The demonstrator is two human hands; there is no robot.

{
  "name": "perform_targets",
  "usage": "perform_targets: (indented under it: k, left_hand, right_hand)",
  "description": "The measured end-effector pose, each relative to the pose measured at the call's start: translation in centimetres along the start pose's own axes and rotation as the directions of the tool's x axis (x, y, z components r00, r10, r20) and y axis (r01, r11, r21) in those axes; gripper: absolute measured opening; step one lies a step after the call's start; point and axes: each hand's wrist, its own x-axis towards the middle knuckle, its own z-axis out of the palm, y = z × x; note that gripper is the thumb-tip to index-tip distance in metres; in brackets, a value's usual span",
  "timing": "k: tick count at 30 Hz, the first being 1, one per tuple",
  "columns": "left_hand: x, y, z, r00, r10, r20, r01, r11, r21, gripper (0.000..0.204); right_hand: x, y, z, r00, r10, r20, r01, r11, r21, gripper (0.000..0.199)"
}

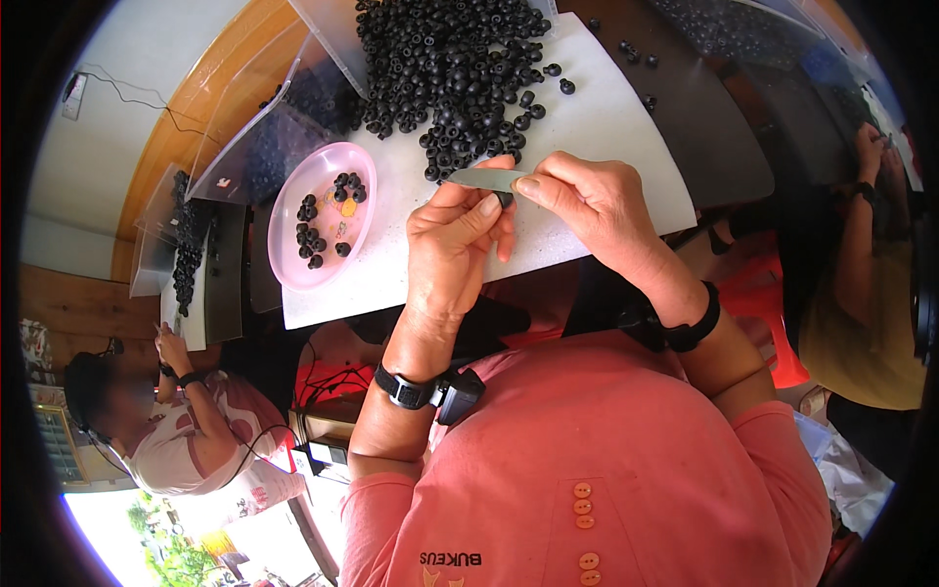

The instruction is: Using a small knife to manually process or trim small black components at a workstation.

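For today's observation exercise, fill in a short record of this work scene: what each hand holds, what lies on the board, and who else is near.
left hand: pinches a small black part
right hand: holds a thin grey blade against that part
white board: bears a heap of black parts
pink bowl: holds a few black parts
nearby: other people's hands at both sides

My white board (606, 117) carries a big heap of black caps (450, 68), a few strays rolled off toward its right side. The pink dish (293, 249) sits at its left edge, holding some caps. Under the board, possibly a dark table (704, 127).
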Motion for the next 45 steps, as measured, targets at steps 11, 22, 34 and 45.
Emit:
perform_targets:
  k: [11,22,34,45]
  left_hand:
    - [-0.2,-0.9,-0.2,0.999,0.035,-0.030,-0.035,0.999,-0.001,0.026]
    - [-0.4,-0.6,-0.2,1.000,0.015,-0.006,-0.015,0.989,-0.145,0.017]
    - [-0.5,0.0,0.3,1.000,0.018,-0.013,-0.019,0.998,-0.065,0.027]
    - [-1.1,1.1,0.3,0.986,0.146,-0.080,-0.136,0.984,0.118,0.022]
  right_hand:
    - [-0.1,-0.2,0.0,1.000,-0.021,0.023,0.021,1.000,0.019,0.035]
    - [-0.1,0.3,-0.2,0.992,0.126,0.012,-0.124,0.956,0.266,0.029]
    - [0.0,-0.2,-0.3,0.997,0.074,0.034,-0.077,0.992,0.104,0.028]
    - [-0.4,0.4,-0.1,1.000,0.005,0.010,-0.007,0.978,0.207,0.028]
